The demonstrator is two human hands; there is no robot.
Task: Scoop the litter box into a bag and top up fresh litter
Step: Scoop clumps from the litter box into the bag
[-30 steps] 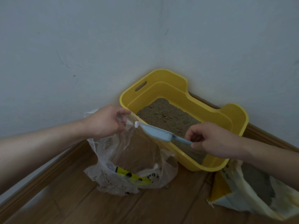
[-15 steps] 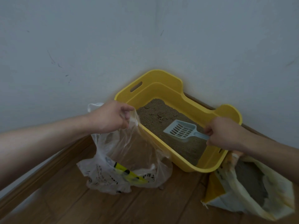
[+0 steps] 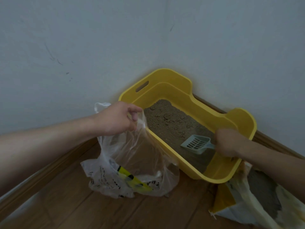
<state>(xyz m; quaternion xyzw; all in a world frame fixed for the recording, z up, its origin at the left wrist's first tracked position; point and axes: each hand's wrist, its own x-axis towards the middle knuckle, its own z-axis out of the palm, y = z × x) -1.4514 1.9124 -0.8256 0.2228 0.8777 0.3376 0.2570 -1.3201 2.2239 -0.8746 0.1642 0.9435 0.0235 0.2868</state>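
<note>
Scooping step in hand: scoop in the litter, bag held open beside the box

The right hand has its fingers curled round the handle of the pale slotted scoop, whose head lies slots-up on the litter at the near right end of the yellow litter box. The left hand pinches the rim of the clear plastic bag between thumb and curled fingers, lifting its mouth open just beside the box's near wall. The fresh-litter sack lies open on the wooden floor to the right, so topping up looks not yet begun. The next move likely calls for pushing the scoop under a clump, sifting loose grains back, then carrying it level over the bag's mouth without spilling
</note>
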